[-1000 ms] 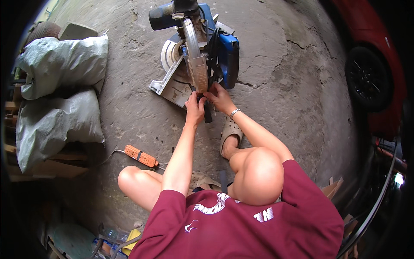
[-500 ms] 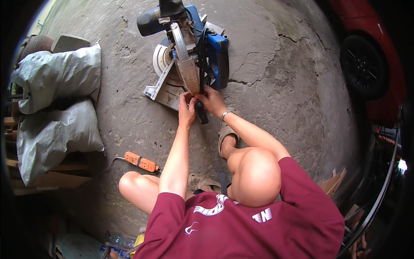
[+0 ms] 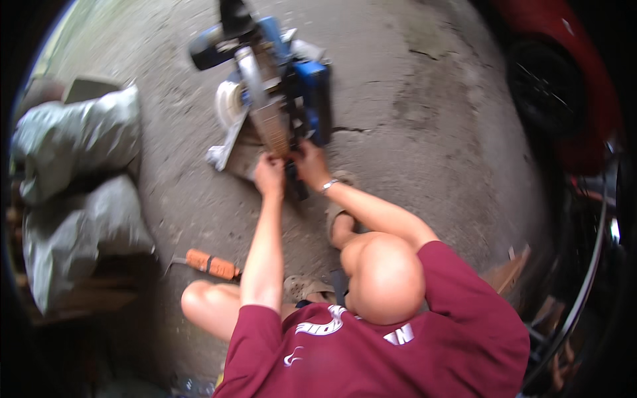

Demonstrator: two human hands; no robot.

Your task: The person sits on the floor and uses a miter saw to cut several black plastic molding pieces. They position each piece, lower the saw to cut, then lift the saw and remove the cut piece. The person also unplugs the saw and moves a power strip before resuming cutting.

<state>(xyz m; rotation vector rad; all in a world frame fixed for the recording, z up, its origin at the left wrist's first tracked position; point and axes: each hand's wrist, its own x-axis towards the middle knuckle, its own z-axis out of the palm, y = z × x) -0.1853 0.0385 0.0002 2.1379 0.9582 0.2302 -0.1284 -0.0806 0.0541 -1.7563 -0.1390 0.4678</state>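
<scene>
A blue miter saw [image 3: 312,99] stands on the concrete floor ahead of me, with a pale curved guard [image 3: 267,116] over its blade. Both my hands meet at the guard's near end. My left hand [image 3: 269,174] is on the left side, fingers drawn together in a pinch. Opposite it, my right hand [image 3: 310,164], with a bracelet at the wrist, is also closed. What the fingertips pinch is hidden and smeared by motion. A black handle-like part [image 3: 296,187] sticks out below the hands.
An orange power strip [image 3: 210,264] lies on the floor left of my knee. Two stuffed pale sacks, an upper sack [image 3: 79,142] and a lower sack [image 3: 86,229], rest at the left. On the right stands a red car [image 3: 594,93] with a dark wheel [image 3: 547,93].
The view has shifted and blurred, so the saw and hands appear a little further left. Both hands stay at the near end of the guard.
</scene>
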